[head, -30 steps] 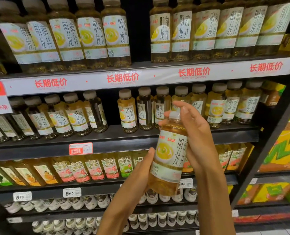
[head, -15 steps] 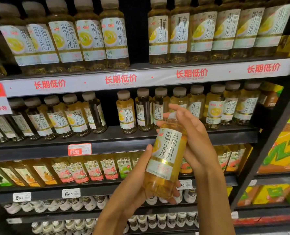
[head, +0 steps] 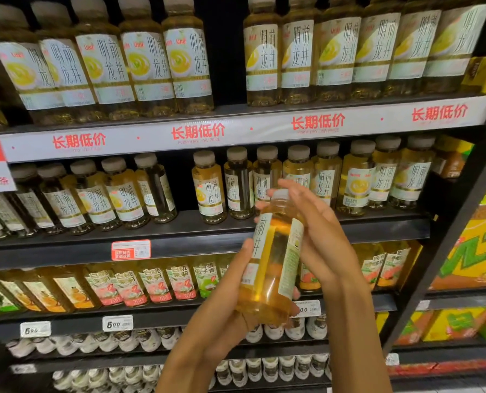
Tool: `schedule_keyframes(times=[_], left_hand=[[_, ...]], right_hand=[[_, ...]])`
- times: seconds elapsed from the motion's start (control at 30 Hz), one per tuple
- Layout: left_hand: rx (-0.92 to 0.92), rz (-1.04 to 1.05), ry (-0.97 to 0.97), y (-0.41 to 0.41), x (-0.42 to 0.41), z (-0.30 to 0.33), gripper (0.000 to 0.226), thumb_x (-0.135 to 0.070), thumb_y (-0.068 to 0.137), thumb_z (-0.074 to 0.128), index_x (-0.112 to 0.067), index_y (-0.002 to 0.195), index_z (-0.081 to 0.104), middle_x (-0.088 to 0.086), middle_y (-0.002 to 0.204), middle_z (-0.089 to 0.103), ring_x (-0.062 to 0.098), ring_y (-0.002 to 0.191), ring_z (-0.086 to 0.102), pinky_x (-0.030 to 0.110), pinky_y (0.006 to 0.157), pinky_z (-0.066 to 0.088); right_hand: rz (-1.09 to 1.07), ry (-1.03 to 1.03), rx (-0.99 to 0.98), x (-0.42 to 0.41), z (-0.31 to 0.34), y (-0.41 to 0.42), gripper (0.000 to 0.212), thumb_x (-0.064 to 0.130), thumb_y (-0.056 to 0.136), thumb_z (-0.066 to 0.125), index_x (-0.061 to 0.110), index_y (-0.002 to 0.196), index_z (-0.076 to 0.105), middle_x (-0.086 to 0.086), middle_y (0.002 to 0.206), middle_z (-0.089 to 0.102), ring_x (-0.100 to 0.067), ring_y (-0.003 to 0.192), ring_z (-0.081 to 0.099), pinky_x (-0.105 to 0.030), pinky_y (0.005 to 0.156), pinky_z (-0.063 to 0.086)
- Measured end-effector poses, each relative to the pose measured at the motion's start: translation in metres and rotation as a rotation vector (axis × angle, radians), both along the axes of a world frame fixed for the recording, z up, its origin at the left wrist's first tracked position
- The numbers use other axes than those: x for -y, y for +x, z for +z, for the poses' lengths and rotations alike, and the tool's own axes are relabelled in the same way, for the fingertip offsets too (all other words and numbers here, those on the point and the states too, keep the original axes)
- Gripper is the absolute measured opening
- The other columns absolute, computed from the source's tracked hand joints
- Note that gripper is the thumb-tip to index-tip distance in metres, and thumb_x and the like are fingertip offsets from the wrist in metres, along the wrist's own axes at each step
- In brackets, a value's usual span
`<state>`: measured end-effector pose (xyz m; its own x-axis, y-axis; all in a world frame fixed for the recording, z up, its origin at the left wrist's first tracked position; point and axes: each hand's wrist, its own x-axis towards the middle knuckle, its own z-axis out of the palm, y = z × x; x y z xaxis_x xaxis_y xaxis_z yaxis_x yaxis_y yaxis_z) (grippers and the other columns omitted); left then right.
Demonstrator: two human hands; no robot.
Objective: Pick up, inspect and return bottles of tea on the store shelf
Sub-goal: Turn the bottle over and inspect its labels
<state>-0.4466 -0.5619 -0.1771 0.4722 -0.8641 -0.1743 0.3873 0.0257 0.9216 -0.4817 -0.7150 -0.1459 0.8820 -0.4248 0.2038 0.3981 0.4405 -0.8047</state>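
Observation:
I hold a bottle of golden tea (head: 273, 265) in front of the middle shelf (head: 196, 245), tilted a little to the right. Its white label is turned sideways, so the label's edges and the clear liquid between them face me. My left hand (head: 224, 310) cups the bottle's lower part from the left, thumb along its side. My right hand (head: 321, 236) wraps the upper part and neck from the right, fingers reaching over the pale cap. Rows of the same tea bottles (head: 358, 180) stand on the shelf behind.
Larger bottles of the same tea (head: 151, 66) fill the top shelf above a white price strip (head: 236, 129) with red characters. Fruit tea bottles (head: 156, 282) line the lower shelf. Yellow and green cartons (head: 477, 251) sit at the right, past a dark upright post (head: 446, 251).
The bottle has been rotated in my hands: the label front with the cup picture has turned away, and the label seam now faces me. Both hands stay on it.

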Motion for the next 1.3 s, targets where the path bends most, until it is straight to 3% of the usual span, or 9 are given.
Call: schedule_keyframes(times=[0.17, 0.27, 0.37, 0.5, 0.57, 0.77, 0.93, 1.07, 1.3], left_hand=[[-0.222, -0.074, -0.111, 0.001, 0.002, 0.002, 0.067, -0.06, 0.08, 0.05, -0.003, 0.106, 0.072, 0.021, 0.089, 0.069, 0.027, 0.072, 0.07, 0.036, 0.066, 0.057], [-0.277, -0.126, -0.167, -0.001, 0.002, 0.005, 0.064, -0.052, 0.086, 0.058, 0.004, 0.116, 0.065, 0.024, 0.102, 0.068, 0.03, 0.09, 0.07, 0.04, 0.082, 0.056], [-0.296, -0.17, -0.211, -0.001, 0.003, 0.012, 0.063, -0.043, 0.084, 0.067, 0.005, 0.125, 0.058, 0.026, 0.114, 0.065, 0.033, 0.104, 0.066, 0.04, 0.089, 0.053], [-0.291, -0.202, -0.23, 0.004, 0.001, 0.015, 0.063, -0.042, 0.078, 0.075, 0.003, 0.12, 0.062, 0.026, 0.112, 0.066, 0.033, 0.103, 0.067, 0.039, 0.086, 0.054], [-0.288, -0.186, -0.237, 0.008, -0.001, 0.012, 0.063, -0.041, 0.078, 0.075, 0.005, 0.12, 0.062, 0.027, 0.109, 0.066, 0.033, 0.096, 0.069, 0.04, 0.084, 0.055], [-0.171, -0.126, -0.162, 0.018, -0.008, 0.003, 0.055, -0.049, 0.07, 0.072, -0.009, 0.108, 0.072, 0.023, 0.103, 0.07, 0.026, 0.079, 0.071, 0.036, 0.071, 0.058], [0.027, -0.049, -0.105, 0.015, -0.011, 0.002, 0.063, -0.039, 0.071, 0.08, -0.014, 0.126, 0.06, 0.017, 0.119, 0.067, 0.03, 0.104, 0.067, 0.033, 0.083, 0.056], [0.234, 0.068, -0.027, 0.013, -0.01, -0.002, 0.062, -0.025, 0.07, 0.08, -0.031, 0.126, 0.054, -0.004, 0.121, 0.068, 0.014, 0.113, 0.063, 0.022, 0.086, 0.054], [0.424, 0.087, 0.061, 0.017, -0.002, -0.008, 0.063, -0.014, 0.07, 0.083, -0.034, 0.122, 0.053, -0.016, 0.113, 0.07, 0.002, 0.105, 0.065, 0.01, 0.077, 0.05]], right_hand=[[0.001, -0.01, -0.09, -0.001, -0.006, 0.016, 0.035, 0.027, 0.085, 0.061, 0.011, 0.116, 0.062, -0.008, 0.098, 0.073, -0.023, 0.083, 0.072, -0.034, 0.069, 0.06], [-0.014, 0.099, -0.198, 0.003, -0.012, 0.027, 0.015, 0.02, 0.093, 0.055, 0.01, 0.1, 0.065, -0.009, 0.081, 0.074, -0.022, 0.069, 0.072, -0.035, 0.064, 0.06], [0.073, 0.273, -0.36, 0.002, -0.011, 0.034, 0.023, 0.024, 0.091, 0.057, 0.008, 0.079, 0.068, -0.011, 0.066, 0.071, -0.022, 0.056, 0.069, -0.032, 0.051, 0.058], [0.125, 0.329, -0.358, -0.002, -0.015, 0.036, 0.039, 0.027, 0.062, 0.071, 0.007, 0.094, 0.063, -0.014, 0.073, 0.072, -0.025, 0.064, 0.072, -0.034, 0.051, 0.058], [0.097, 0.327, -0.289, 0.0, -0.019, 0.036, 0.039, 0.025, 0.065, 0.073, 0.008, 0.099, 0.063, -0.013, 0.077, 0.072, -0.025, 0.072, 0.073, -0.037, 0.058, 0.059], [-0.046, 0.165, -0.067, 0.008, -0.025, 0.026, 0.024, 0.025, 0.095, 0.053, 0.01, 0.113, 0.06, -0.011, 0.093, 0.074, -0.027, 0.089, 0.072, -0.04, 0.076, 0.06], [-0.102, 0.011, -0.089, 0.004, -0.016, 0.017, 0.038, 0.037, 0.095, 0.05, 0.015, 0.125, 0.057, -0.013, 0.116, 0.068, -0.028, 0.109, 0.065, -0.043, 0.094, 0.053], [-0.14, -0.169, -0.084, -0.003, -0.005, 0.01, 0.054, 0.05, 0.07, 0.07, 0.028, 0.118, 0.06, -0.008, 0.116, 0.067, -0.021, 0.106, 0.066, -0.028, 0.081, 0.056], [-0.158, -0.345, 0.058, -0.012, 0.005, 0.006, 0.027, 0.023, 0.075, 0.074, 0.03, 0.1, 0.067, -0.013, 0.102, 0.069, -0.027, 0.095, 0.067, -0.034, 0.078, 0.055]])
